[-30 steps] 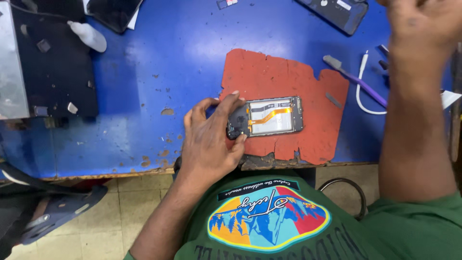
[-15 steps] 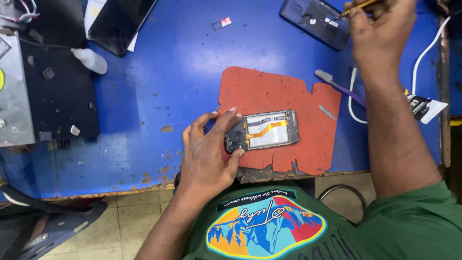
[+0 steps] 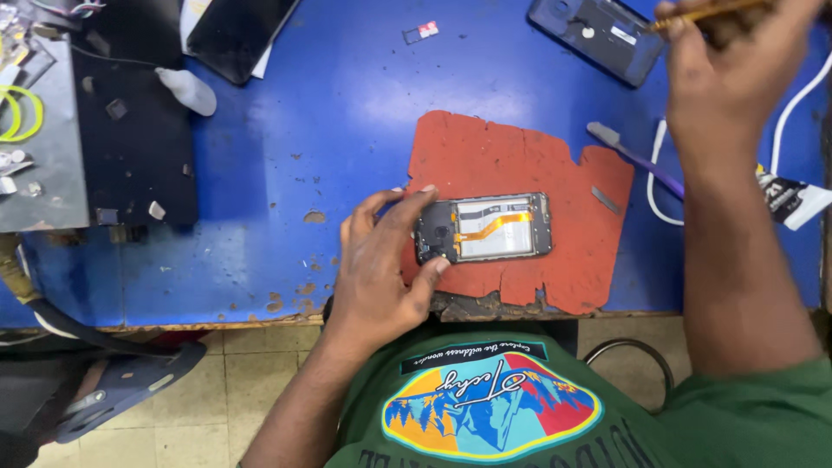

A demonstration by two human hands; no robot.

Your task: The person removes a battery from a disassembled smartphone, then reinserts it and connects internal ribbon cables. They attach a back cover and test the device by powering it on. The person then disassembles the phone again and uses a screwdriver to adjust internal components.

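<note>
Opened phone point(image 3: 484, 228), its back cover off and an orange flex cable showing across its inside, lies flat on a ragged red mat point(image 3: 520, 173) near the front edge of the surface point(image 3: 347, 113). The left hand point(image 3: 381, 269) grips the phone's left end: the fingers point(image 3: 407, 201) curl over its far long edge while the thumb presses against its near corner, so the fingers are closed on the phone. The right hand point(image 3: 728, 78) is raised over the far right corner of the surface, well apart from the phone, its fingers pinched shut around a thin yellowish tool point(image 3: 706, 12) that points left.

Just below that hand's wrist, a purple-handled brush point(image 3: 637, 160) lies on the blue surface beside the mat's right edge, with a white cable point(image 3: 659, 186) looping next to it. A small grey strip point(image 3: 606, 199) rests on the mat's right part. A dark phone back cover point(image 3: 598, 39) sits at the far edge, near the tool's tip. A tiny card tray point(image 3: 420, 32) lies at the far middle, and a black phone point(image 3: 238, 35) lies face up toward the far left. A white squeeze bottle point(image 3: 186, 91) lies on its side on a black pad point(image 3: 134, 130) at the left edge of the surface, beside a grey metal plate point(image 3: 43, 173).
</note>
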